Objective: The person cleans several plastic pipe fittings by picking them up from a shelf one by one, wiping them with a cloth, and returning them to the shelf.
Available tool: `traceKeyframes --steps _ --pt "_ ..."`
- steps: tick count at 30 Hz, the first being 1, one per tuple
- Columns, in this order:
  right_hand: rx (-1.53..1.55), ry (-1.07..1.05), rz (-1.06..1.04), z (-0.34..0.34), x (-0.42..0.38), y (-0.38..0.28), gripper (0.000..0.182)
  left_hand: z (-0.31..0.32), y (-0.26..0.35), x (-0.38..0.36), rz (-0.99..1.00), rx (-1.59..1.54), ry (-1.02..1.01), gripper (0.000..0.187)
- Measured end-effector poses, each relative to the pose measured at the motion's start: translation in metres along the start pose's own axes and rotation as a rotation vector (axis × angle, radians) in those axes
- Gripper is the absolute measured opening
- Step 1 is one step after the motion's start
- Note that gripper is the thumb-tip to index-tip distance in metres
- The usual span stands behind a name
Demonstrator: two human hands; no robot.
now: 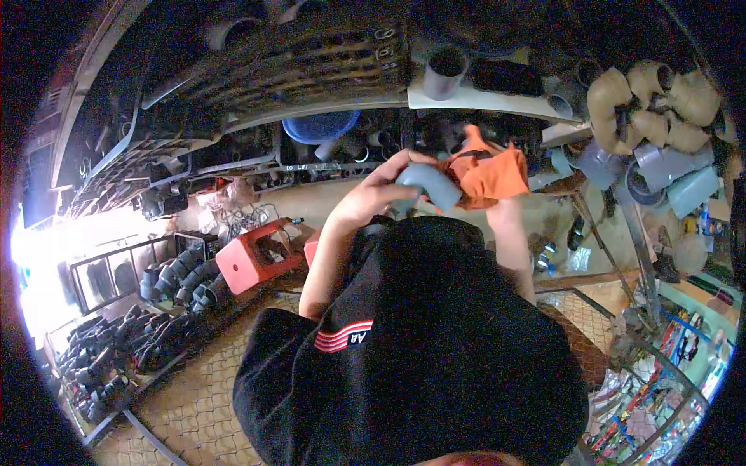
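In front of my chest, my left hand [373,193] is closed around a grey pipe elbow [430,186], its fingers over the top and outer end. An orange cloth [488,175] is bunched in my right hand [505,208] and covers most of it, so those fingers are largely hidden. The cloth touches the right side of the elbow. Both forearms are raised in front of my black shirt [458,334].
Tan pipe fittings [614,105] and grey pipe pieces [676,175] are stacked at the right. A blue basin [321,126] sits on the dark shelf ahead. Left are a red plastic stool [252,260] and heaped dark fittings [183,279]. Wire mesh [206,388] lies below.
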State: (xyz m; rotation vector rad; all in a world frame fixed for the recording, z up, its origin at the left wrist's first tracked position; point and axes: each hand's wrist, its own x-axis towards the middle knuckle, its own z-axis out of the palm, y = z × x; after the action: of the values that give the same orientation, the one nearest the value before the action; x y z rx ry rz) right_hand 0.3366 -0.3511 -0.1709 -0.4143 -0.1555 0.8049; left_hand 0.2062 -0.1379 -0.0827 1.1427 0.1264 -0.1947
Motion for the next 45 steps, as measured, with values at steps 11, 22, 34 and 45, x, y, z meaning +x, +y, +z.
traceKeyframes --steps 11,22,34,45 --pt "-1.148 -0.394 -0.109 0.111 0.003 -0.008 0.1 0.005 -0.027 0.018 0.115 -0.001 0.212 0.046" --pt "-0.915 0.155 -0.315 0.086 0.003 0.038 0.067 0.024 -0.057 0.016 0.246 0.2 0.332 0.04" --pt "-0.672 0.493 -0.328 0.069 0.007 0.032 0.034 0.015 -0.046 0.01 -0.019 -0.013 0.118 0.045" --pt "-0.974 0.682 -0.538 0.028 -0.038 -0.033 0.037 -0.015 -0.073 0.091 0.052 0.684 0.534 0.06"
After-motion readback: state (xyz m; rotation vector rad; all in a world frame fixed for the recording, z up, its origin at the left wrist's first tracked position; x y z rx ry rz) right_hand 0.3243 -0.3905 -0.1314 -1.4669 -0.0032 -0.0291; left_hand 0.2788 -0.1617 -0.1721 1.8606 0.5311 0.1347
